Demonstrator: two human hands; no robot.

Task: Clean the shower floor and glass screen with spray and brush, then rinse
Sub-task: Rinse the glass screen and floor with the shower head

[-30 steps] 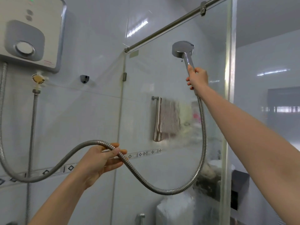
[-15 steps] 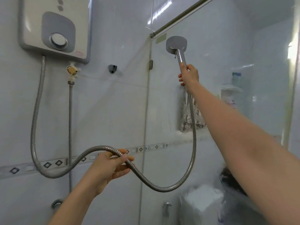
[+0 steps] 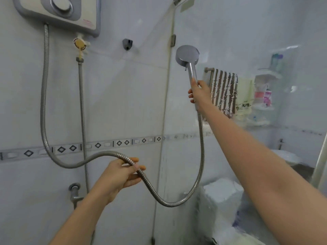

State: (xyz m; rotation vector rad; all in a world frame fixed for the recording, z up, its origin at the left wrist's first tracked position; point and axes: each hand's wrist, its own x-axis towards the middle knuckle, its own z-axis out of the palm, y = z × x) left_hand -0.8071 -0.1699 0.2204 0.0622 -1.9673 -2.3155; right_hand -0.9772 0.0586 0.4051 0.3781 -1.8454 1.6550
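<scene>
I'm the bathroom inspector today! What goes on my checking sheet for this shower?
Surface: glass screen streaky and cloudy; tiled wall beside it.
Job's things: shower head held up high near the glass; no spray bottle or brush seen.
Clutter: striped towel and shelf of bottles behind the glass.
Hands: right hand grips the shower head's handle; left hand holds the hose.
Cables: hose hangs from the water heater, through the left hand, up to the shower head.
Surroundings: water heater, empty wall holder, tap.
</scene>
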